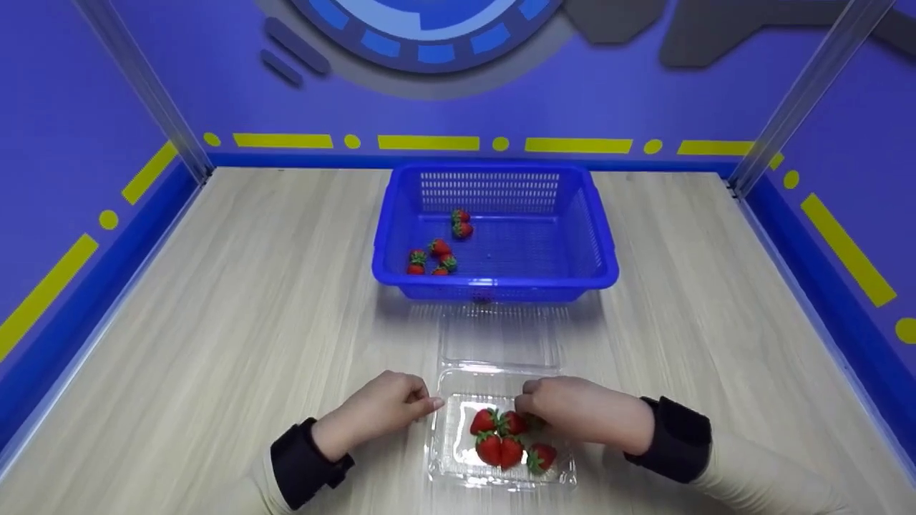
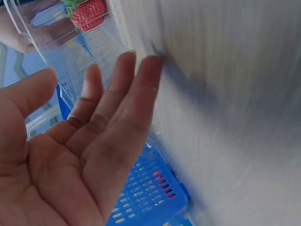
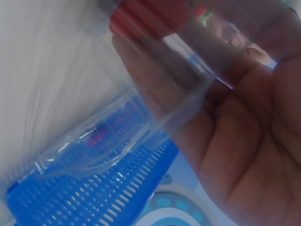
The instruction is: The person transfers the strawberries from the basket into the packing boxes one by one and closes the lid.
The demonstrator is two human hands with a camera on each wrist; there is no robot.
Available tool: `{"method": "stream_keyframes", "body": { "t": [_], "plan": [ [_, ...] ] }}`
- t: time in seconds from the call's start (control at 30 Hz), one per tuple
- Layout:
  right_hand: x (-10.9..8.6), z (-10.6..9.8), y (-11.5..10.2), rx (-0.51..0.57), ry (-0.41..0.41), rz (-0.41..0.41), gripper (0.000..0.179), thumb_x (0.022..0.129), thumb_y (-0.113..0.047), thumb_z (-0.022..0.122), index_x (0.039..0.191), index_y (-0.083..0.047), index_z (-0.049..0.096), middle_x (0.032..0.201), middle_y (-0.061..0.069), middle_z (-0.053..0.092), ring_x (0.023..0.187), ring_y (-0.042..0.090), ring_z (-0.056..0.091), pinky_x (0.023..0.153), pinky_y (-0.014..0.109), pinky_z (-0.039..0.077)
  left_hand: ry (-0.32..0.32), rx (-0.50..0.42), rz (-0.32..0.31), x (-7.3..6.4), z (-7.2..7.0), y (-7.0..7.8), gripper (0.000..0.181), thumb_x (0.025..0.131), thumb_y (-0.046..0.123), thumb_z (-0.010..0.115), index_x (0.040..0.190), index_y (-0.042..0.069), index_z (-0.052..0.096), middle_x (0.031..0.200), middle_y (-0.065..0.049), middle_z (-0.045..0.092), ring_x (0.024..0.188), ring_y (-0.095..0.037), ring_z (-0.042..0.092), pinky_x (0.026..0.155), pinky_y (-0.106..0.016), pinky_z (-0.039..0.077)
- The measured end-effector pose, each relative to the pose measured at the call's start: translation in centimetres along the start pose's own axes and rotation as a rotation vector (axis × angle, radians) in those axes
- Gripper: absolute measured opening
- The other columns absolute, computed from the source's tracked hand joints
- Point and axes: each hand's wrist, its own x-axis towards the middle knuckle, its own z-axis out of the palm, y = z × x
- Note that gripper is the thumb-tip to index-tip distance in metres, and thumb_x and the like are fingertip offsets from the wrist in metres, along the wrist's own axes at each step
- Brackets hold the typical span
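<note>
A clear plastic clamshell box (image 1: 454,458) lies with its lid (image 1: 497,340) folded back toward the basket. Several red strawberries (image 1: 489,449) with green leaves sit inside the box. My right hand (image 1: 583,411) reaches over the box's right side, fingers bent down into it. Through the plastic wall in the right wrist view, a strawberry (image 3: 153,18) shows at my fingertips, and I appear to pinch it; the head view mostly hides it. Beside the box's left edge, my left hand (image 1: 379,411) holds nothing, its fingers loosely bent in the left wrist view.
A blue slotted basket (image 1: 494,281) stands behind the box, several strawberries (image 1: 439,248) lying mostly on its left side. Its front rim is close to the lid. Blue panels (image 1: 458,118) enclose the wooden tabletop (image 1: 286,286) at the back and sides.
</note>
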Motion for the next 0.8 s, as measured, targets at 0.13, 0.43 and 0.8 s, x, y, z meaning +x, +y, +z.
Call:
{"method": "stream_keyframes", "body": {
  "t": [0.13, 0.43, 0.8],
  "plan": [
    [-0.1, -0.2, 0.2, 0.002, 0.035, -0.021, 0.018, 0.079, -0.004, 0.082, 0.082, -0.013, 0.066, 0.075, -0.003, 0.06, 0.064, 0.004, 0.049, 0.055, 0.017, 0.042, -0.007, 0.004, 0.01, -0.1, -0.5, 0.3, 0.033, 0.097, 0.032, 0.07, 0.08, 0.004, 0.07, 0.071, -0.002, 0.066, 0.065, -0.01, 0.05, 0.06, -0.023, 0.041],
    [0.1, -0.5, 0.6, 0.071, 0.019, -0.011, 0.021, 0.079, -0.005, 0.082, 0.08, -0.014, 0.063, 0.076, -0.004, 0.06, 0.065, 0.003, 0.046, 0.057, 0.016, 0.04, -0.052, -0.135, 0.012, 0.3, -0.4, -0.2, 0.023, 0.09, 0.019, 0.077, 0.08, -0.001, 0.072, 0.068, -0.004, 0.067, 0.059, -0.006, 0.05, 0.055, -0.016, 0.041],
    [0.3, -1.2, 0.6, 0.153, -0.061, -0.005, 0.013, 0.082, -0.007, 0.079, 0.085, -0.012, 0.067, 0.081, -0.001, 0.065, 0.069, 0.004, 0.052, 0.062, 0.017, 0.046, -0.034, -0.115, -0.023, 0.2, -1.1, 0.1, 0.028, 0.093, 0.026, 0.074, 0.083, 0.001, 0.073, 0.072, -0.002, 0.067, 0.061, -0.009, 0.052, 0.055, -0.019, 0.044]
  ]
}}
